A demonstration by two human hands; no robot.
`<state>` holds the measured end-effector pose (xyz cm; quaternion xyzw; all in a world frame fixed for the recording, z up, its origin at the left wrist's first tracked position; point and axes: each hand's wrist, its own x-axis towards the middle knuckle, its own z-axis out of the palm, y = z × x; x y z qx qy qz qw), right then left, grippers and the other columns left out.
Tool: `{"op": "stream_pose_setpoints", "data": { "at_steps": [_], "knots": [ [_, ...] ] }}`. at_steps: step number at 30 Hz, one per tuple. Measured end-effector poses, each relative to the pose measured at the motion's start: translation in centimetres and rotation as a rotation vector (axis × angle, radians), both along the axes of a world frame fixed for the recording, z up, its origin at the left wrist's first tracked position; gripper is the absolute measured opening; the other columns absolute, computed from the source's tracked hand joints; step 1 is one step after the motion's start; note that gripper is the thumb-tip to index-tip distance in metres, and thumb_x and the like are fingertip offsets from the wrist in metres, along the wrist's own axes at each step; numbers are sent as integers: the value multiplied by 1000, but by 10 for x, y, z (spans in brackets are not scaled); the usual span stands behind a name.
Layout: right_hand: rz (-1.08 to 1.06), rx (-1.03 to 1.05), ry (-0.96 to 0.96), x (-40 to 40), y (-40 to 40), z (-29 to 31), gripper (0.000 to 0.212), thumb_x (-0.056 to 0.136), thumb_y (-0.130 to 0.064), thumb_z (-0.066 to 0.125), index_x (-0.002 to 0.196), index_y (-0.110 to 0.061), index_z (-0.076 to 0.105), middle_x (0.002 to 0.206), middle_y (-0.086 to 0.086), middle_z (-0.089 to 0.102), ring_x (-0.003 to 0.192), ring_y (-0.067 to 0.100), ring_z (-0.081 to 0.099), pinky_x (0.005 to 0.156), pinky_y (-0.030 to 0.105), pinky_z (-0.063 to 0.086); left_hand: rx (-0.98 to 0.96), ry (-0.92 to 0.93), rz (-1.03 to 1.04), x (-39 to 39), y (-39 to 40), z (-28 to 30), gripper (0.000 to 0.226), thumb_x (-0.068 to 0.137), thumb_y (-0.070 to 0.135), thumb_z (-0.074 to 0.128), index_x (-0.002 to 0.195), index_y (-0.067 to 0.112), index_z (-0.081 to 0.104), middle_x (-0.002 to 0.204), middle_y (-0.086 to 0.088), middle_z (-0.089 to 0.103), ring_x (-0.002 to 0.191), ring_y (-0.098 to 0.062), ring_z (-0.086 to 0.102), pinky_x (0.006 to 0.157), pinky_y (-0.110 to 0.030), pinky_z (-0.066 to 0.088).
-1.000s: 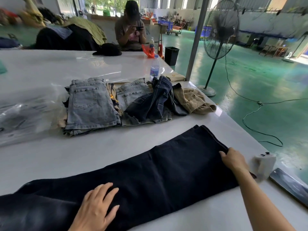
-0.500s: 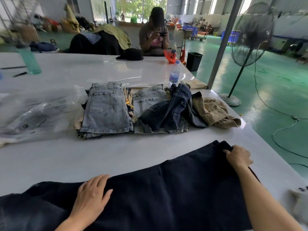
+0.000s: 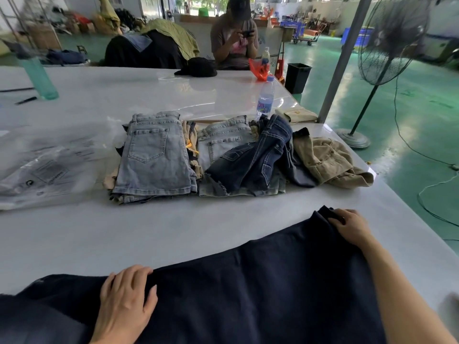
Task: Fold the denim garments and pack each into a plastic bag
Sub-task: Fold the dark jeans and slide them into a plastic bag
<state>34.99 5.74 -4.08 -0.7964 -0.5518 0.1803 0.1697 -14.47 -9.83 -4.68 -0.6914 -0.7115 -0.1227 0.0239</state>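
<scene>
A long dark navy denim garment (image 3: pixel 260 281) lies spread across the near part of the white table (image 3: pixel 173 232). My left hand (image 3: pixel 126 301) sits on its far edge at the lower left, fingers curled over that edge. My right hand (image 3: pixel 351 227) grips the garment's far right corner, fingers curled round the cloth. Clear plastic bags (image 3: pixel 47 165) lie in a heap at the left. Behind the garment are a folded light blue denim stack (image 3: pixel 154 157) and a loose pile of dark blue jeans (image 3: pixel 253 160).
A tan jacket (image 3: pixel 330 160) lies at the right end of the pile. A water bottle (image 3: pixel 265 98), a green bottle (image 3: pixel 39 75) and a black cap (image 3: pixel 196 68) stand farther back. A person sits across the table. A standing fan (image 3: pixel 387 45) and a pole are on the right.
The view has swung left and down. My left hand slid up to the garment's far edge and curled over it. My right hand stays on the far right corner.
</scene>
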Motion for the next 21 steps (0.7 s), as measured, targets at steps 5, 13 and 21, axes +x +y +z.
{"op": "stream_pose_setpoints", "data": {
  "at_steps": [5, 13, 21],
  "knots": [
    [-68, 83, 47, 13, -15, 28, 9, 83, -18, 70, 92, -19, 68, 97, 14, 70, 85, 28, 59, 74, 34, 42, -56, 15, 59, -4, -4, 1, 63, 95, 58, 10, 101, 14, 56, 101, -11, 66, 100, -23, 49, 87, -57, 40],
    [-368, -51, -340, 4, -18, 38, 38, 95, -25, 53, 128, -7, 49, 132, 22, 45, 121, 39, 44, 98, 52, 39, -266, 47, 138, -19, -9, 14, 92, 88, 71, 3, 127, 10, 60, 136, -19, 52, 125, -36, 51, 94, -73, 30],
    [296, -137, -335, -80, -35, -25, 55, 93, -65, 18, 146, -51, 7, 157, -18, -4, 146, 7, -8, 114, 54, -10, -374, 77, 91, -39, -21, 3, 91, 79, 75, -12, 144, 27, 30, 152, 1, 28, 141, -18, 22, 110, -63, 15]
  ]
}}
